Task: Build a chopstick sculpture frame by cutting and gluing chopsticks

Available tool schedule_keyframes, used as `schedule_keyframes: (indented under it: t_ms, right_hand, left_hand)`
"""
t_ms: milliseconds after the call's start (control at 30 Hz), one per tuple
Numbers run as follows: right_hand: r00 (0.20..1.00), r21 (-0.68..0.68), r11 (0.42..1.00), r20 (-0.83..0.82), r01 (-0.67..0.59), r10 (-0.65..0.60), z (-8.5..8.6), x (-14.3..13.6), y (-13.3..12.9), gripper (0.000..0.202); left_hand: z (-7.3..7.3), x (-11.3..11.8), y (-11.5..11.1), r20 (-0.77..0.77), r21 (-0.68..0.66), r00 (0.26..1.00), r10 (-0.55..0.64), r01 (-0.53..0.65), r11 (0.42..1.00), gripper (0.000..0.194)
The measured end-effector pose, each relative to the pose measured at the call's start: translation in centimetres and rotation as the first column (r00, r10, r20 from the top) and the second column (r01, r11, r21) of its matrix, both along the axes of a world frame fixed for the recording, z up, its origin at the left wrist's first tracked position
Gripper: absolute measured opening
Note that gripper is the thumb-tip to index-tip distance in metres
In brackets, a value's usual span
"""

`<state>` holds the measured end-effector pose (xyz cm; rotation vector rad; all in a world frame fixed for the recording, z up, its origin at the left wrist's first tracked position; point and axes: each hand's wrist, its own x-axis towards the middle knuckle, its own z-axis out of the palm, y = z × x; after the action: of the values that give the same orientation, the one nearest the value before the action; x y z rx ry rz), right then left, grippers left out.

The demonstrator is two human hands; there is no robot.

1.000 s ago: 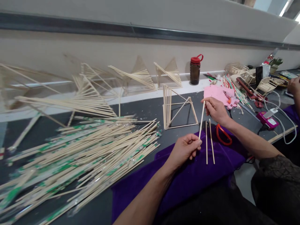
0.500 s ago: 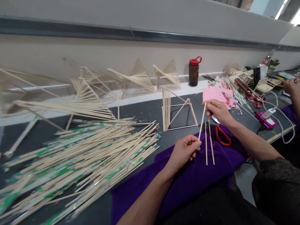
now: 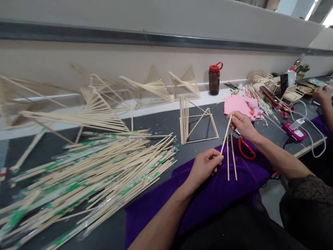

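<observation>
The cloth [image 3: 208, 201], purple, lies nearest, over the table's front edge. Above it the left hand [image 3: 205, 166] pinches the lower end of a stick [image 3: 226, 135] between thumb and forefinger, the other fingers curled beneath. The stick slants up and away to the right hand [image 3: 242, 124], whose thumb and forefinger close on its far end. So both grips are narrow, one at each end, and the middle of the stick spans the gap bare.

Just right of the held stick, two loose sticks [image 3: 228, 159] lie side by side on the cloth, neither touched by the left hand. The scissors [image 3: 246, 149] sit beside them under the right forearm, red handle showing, blades partly hidden.

To the left, a broad pile [image 3: 104, 170] of sticks, many in green-marked wrappers, covers the table [image 3: 156, 121]. Beyond the left hand stands a frame [image 3: 198, 123] of joined sticks. Past the right hand are a pink sheet [image 3: 234, 105] and a glue gun [image 3: 253, 109]; further right, a purple box [image 3: 292, 133] and a co-worker's hand [image 3: 322, 95]. Farthest, by the wall, stands a red-capped bottle [image 3: 214, 82].
</observation>
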<state>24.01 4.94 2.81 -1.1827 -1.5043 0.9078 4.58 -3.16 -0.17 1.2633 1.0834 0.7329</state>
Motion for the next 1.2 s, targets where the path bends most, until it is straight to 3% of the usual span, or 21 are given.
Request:
schedule_keyframes:
  t_ms: [200, 400, 500, 567, 633, 667, 733, 800, 1033, 1200]
  right_hand:
    - [0.983, 0.047, 0.992, 0.131, 0.120, -0.125, -0.6, 2.5, 2.1, 0.018]
    - [0.882, -0.001, 0.968, 0.412, 0.253, -0.230, 0.2, 6.0, 4.3, 0.018]
    - [0.843, 0.109, 0.952, 0.443, 0.286, -0.304, 0.7, 6.7, 4.7, 0.023]
    - [0.870, 0.185, 0.942, 0.365, 0.281, -0.332, 1.2, 6.2, 4.4, 0.018]
    - [0.953, 0.116, 0.971, 0.198, 0.208, -0.227, 1.9, 5.0, 3.4, 0.031]
    - [0.989, 0.018, 0.992, 0.086, 0.123, -0.124, 2.3, 4.1, 2.8, 0.034]
    - [0.993, -0.119, 0.992, -0.110, -0.045, 0.031, 3.2, 2.3, 1.6, 0.033]
    - [0.972, -0.148, 0.982, -0.218, -0.119, 0.085, 4.1, 0.8, 0.6, 0.030]
    - [0.971, -0.072, 0.983, -0.184, -0.167, 0.151, 6.5, -1.3, 0.9, 0.024]
    - [0.981, 0.066, 0.988, -0.130, -0.137, 0.145, 9.3, -2.5, 3.4, 0.020]
  left_hand:
    - [1.0, -0.5, 0.0, 0.223, -0.095, 0.974, -0.033, 0.055, 0.994, 0.030]
    - [1.1, -0.6, 0.1, 0.288, -0.140, 0.958, 0.003, 0.039, 0.989, 0.031]
    - [1.1, -0.6, 0.2, 0.282, -0.149, 0.959, 0.017, 0.027, 0.988, 0.031]
    - [1.0, -0.6, 0.2, 0.269, -0.147, 0.963, 0.016, 0.024, 0.989, 0.030]
    - [0.9, -0.6, 0.2, 0.250, -0.144, 0.968, 0.005, 0.032, 0.989, 0.030]
    - [0.9, -0.6, 0.2, 0.240, -0.143, 0.971, -0.003, 0.038, 0.989, 0.029]
    - [0.8, -0.6, 0.1, 0.226, -0.139, 0.974, -0.017, 0.050, 0.989, 0.029]
    - [0.7, -0.5, 0.0, 0.224, -0.133, 0.974, -0.022, 0.053, 0.990, 0.029]
    - [1.1, -0.6, 0.0, 0.297, -0.142, 0.952, 0.078, -0.036, 0.989, 0.027]
    - [1.5, -1.5, 0.9, 0.457, -0.220, 0.861, 0.224, -0.135, 0.966, 0.033]
